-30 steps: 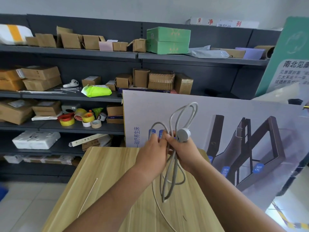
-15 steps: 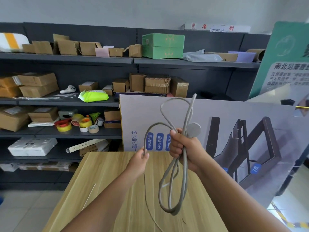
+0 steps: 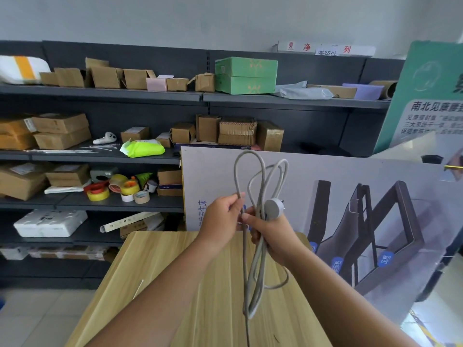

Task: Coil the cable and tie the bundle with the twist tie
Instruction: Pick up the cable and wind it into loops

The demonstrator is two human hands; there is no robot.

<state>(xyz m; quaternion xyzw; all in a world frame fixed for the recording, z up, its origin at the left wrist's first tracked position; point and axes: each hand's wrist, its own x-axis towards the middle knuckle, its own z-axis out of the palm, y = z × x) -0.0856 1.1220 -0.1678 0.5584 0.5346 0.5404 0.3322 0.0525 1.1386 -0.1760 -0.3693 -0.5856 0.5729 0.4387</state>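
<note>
A grey cable [image 3: 255, 276] hangs in several long loops above the wooden table [image 3: 175, 284]. My right hand [image 3: 271, 232] grips the bundle at its middle, with the round grey plug [image 3: 273, 207] sticking out above the fingers. My left hand [image 3: 223, 214] pinches one strand of the cable right beside the right hand, and a tall loop rises above both hands. One loose end trails down past the table's near edge. A thin white twist tie [image 3: 137, 289] lies on the table to the left, apart from both hands.
Dark shelves [image 3: 100, 156] behind the table carry cardboard boxes, tape rolls [image 3: 117, 190] and packets. A large printed board [image 3: 338, 196] leans right behind the table's far edge and along its right side. Tiled floor lies to the left.
My left hand rose from below and came up beside my right hand, bringing another loop of cable to the bundle. The right hand stayed roughly in place.
</note>
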